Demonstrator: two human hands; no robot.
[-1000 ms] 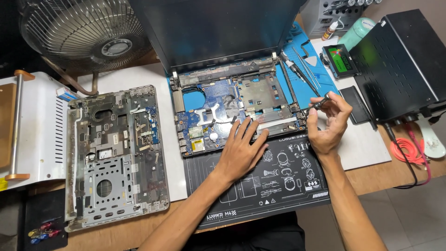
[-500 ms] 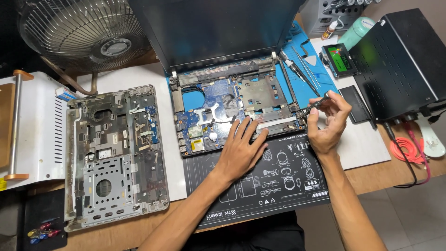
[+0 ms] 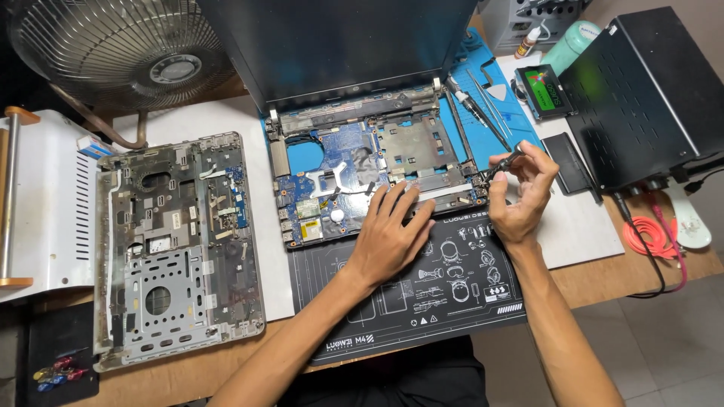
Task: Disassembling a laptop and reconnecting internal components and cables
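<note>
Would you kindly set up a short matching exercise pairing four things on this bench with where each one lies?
Things:
1. left hand
2. right hand
3. removed laptop cover
4. fan

Places:
A. top left corner
B. flat on the open laptop
C. pinching a small dark tool at the laptop's right edge
D. left of the laptop, inside up

Pairs: 1-B, 2-C, 3-D, 4-A

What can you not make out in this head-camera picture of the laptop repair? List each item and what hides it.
1. Board area under the left hand: covered by the palm and fingers.
2. Small dark part in the right hand: too small and half wrapped by fingers to identify.
3. Fan: cut off by the top edge.
4. Laptop screen face: turned away, only its dark back shows.
</note>
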